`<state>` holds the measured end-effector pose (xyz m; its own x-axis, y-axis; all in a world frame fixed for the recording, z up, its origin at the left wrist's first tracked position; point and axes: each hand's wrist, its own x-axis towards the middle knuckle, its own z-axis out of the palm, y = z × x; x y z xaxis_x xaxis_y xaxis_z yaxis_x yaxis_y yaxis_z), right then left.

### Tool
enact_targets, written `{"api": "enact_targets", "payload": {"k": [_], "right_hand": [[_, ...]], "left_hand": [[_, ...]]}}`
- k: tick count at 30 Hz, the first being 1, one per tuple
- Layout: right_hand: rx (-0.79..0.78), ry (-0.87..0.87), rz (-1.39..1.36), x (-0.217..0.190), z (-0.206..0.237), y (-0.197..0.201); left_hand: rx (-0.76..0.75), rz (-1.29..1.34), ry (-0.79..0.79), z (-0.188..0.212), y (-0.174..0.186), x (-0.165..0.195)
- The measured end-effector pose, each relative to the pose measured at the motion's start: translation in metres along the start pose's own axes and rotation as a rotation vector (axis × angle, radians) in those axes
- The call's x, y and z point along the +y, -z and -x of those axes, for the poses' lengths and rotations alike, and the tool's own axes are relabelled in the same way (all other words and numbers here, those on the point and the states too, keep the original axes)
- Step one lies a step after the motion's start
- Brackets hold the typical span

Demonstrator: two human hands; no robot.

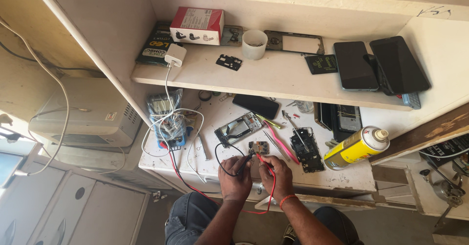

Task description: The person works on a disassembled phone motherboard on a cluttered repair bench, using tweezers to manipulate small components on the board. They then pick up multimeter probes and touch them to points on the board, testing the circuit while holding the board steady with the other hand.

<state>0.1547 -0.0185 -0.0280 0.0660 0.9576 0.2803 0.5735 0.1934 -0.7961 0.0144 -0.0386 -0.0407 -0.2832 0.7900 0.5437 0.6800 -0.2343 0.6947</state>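
Cream-painted alcove with a white counter (342,176) below and one shelf (273,78) above it; a grey cabinet stands to the left.

Step in hand, as judged: probing a small circuit board (258,147) that lies on the near part of the counter, just beyond the hands. Left hand (235,176) has its fingers closed around the black probe (246,158); right hand (276,175) has its fingers closed around the red probe (259,158). Both tips meet at the board's near edge. Black and red leads run left to a meter in a clear plastic bag (167,120), far left on the counter.

Next move, as judged: both tips need to sit steady on small contacts, with the meter in sight for a reading; the board lies loose and could slide under pressure.

Nearby: an opened phone frame (238,128) just beyond the board, a second stripped phone (307,149) to the right, pink tweezers (279,140) between them.

Packages and labels:
- Red and white box (197,25), far left on the shelf, pictures of small parts on its side.
- Flat dark green packet (157,44) beneath it, pale lettering.
- White charger plug (175,55) at the shelf's edge.
- White cup (254,44), mid shelf.
- Yellow spray can (355,148), white cap, dark label band, lying on its side at the right of the counter.
- Two dark phones (381,65), far right on the shelf.
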Motion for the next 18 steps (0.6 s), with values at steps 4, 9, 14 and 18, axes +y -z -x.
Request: {"api": "enact_targets", "payload": {"k": [4,9,14,18], "right_hand": [[-0.001,-0.007,0.000,-0.0026,0.0000,0.0015],[-0.021,-0.041,-0.001,-0.0057,-0.0002,0.0028],[-0.015,-0.026,0.035,-0.0062,-0.0019,0.0024],[-0.026,-0.065,0.018,-0.0062,-0.0022,0.0025]], "left_hand": [[-0.027,-0.008,0.007,-0.0004,0.0008,-0.0002],[-0.022,0.003,0.000,-0.0005,0.0015,0.0001],[-0.027,-0.003,0.021,-0.0006,0.0014,0.0011],[-0.020,-0.005,0.022,-0.0009,0.0011,0.0015]]}}
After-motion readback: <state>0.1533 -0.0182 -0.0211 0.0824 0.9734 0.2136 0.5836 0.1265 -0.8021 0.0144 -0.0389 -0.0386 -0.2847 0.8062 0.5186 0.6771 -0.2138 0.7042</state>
